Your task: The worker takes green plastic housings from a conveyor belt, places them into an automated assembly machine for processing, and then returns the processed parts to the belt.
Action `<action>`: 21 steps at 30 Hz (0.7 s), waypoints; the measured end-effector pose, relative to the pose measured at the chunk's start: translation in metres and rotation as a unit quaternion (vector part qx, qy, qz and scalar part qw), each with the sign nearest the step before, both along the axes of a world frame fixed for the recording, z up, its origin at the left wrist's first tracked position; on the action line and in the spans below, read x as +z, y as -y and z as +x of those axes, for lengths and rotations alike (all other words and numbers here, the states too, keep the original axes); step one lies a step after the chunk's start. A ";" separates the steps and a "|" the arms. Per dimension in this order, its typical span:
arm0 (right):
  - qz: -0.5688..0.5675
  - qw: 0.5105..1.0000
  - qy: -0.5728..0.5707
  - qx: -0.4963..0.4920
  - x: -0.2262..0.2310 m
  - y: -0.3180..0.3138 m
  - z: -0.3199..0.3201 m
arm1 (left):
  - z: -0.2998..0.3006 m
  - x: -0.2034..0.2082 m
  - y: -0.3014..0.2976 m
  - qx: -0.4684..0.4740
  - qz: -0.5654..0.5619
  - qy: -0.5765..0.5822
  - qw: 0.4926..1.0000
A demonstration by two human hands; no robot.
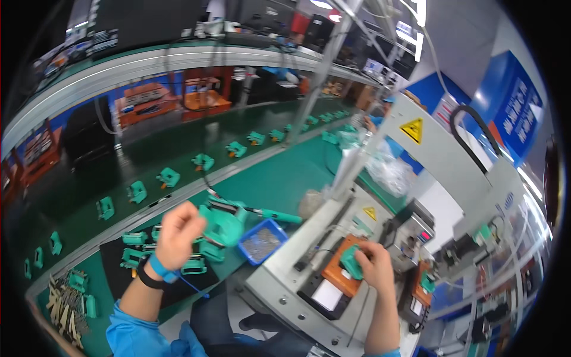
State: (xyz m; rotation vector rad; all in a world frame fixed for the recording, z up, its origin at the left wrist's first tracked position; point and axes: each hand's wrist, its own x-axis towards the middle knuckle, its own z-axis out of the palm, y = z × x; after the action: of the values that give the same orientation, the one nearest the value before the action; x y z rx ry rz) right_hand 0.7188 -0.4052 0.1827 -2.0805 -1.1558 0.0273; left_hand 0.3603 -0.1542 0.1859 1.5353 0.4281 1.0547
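Note:
My left hand (178, 233) is raised over the bench, its fingers closed on the edge of a green plastic housing (226, 227). A blue strap and a black band circle that wrist. Farther right, my right hand (376, 266) pinches a second green plastic part (351, 262), which sits on an orange fixture block (341, 275) on the machine's base. The fingertips partly cover that part. Below my left hand, several more green housings (196, 265) lie on a black mat (113, 257). A blue tray (242, 245) of small metal-coloured pieces stands between the two hands.
A green-handled screwdriver (279, 215) lies behind the tray. A grey machine (410, 134) with an overhead arm rises at right. A second orange fixture (423, 291) stands beyond my right hand. Green housings (137, 191) line the dark conveyor (77, 196). Flat tan strips (65, 309) pile up at lower left.

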 end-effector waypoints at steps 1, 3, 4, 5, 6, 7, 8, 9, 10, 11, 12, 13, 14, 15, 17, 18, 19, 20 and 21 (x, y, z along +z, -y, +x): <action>0.008 1.000 0.007 -0.009 -0.001 0.001 0.000 | -0.021 -0.008 -0.016 0.048 -0.015 0.013 0.999; 0.008 0.998 0.068 0.007 0.013 -0.003 -0.013 | -0.065 -0.035 -0.060 0.161 0.008 0.005 0.987; -0.003 0.996 0.089 0.003 0.014 -0.003 -0.012 | -0.085 -0.040 -0.074 0.208 0.002 -0.013 0.978; -0.028 0.993 0.115 -0.001 0.025 -0.005 -0.020 | -0.112 -0.055 -0.095 0.255 -0.019 -0.029 0.966; -0.056 0.990 0.129 0.007 0.030 -0.007 -0.022 | -0.137 -0.074 -0.117 0.311 -0.024 -0.041 0.949; -0.085 0.986 0.143 0.014 0.031 -0.008 -0.022 | -0.164 -0.094 -0.135 0.364 -0.031 -0.054 0.929; -0.086 0.983 0.158 0.031 0.032 -0.009 -0.021 | -0.188 -0.111 -0.148 0.421 -0.025 -0.070 0.904; -0.086 0.980 0.171 0.047 0.030 -0.010 -0.020 | -0.215 -0.127 -0.160 0.476 -0.016 -0.087 0.875; -0.088 0.977 0.184 0.063 0.027 -0.007 -0.019 | -0.246 -0.149 -0.172 0.529 -0.037 -0.119 0.839; -0.090 0.983 0.138 0.081 0.022 0.001 -0.015 | -0.268 -0.159 -0.174 0.578 -0.047 -0.165 0.798; -0.114 0.981 0.138 0.075 0.024 0.004 -0.020 | -0.295 -0.176 -0.179 0.614 -0.071 -0.181 0.765; -0.139 0.978 0.138 0.066 0.025 0.005 -0.025 | -0.316 -0.192 -0.183 0.646 -0.095 -0.196 0.731; -0.131 0.985 0.095 0.059 0.023 0.005 -0.026 | -0.325 -0.199 -0.183 0.659 -0.129 -0.218 0.708; -0.122 0.990 0.051 0.053 0.021 0.006 -0.027 | -0.333 -0.205 -0.182 0.671 -0.163 -0.239 0.683; -0.107 0.993 0.010 0.046 0.016 0.007 -0.026 | -0.337 -0.215 -0.182 0.682 -0.181 -0.297 0.644; -0.101 0.994 0.013 0.046 0.013 0.008 -0.024 | -0.333 -0.218 -0.181 0.680 -0.164 -0.335 0.631; -0.094 0.994 0.015 0.046 0.012 0.008 -0.024 | -0.329 -0.221 -0.181 0.678 -0.148 -0.372 0.617; -0.087 0.996 0.015 0.031 0.011 0.009 -0.025 | -0.304 -0.210 -0.177 0.674 -0.090 -0.344 0.648; -0.079 0.997 0.014 0.020 0.011 0.009 -0.029 | -0.287 -0.204 -0.174 0.647 -0.023 -0.304 0.699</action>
State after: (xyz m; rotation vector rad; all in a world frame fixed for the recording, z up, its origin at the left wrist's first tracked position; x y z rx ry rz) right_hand 0.6901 -0.4139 0.1935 -2.2013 -1.2470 0.1109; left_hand 0.0734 0.0203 -0.0177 1.3952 2.2202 1.4566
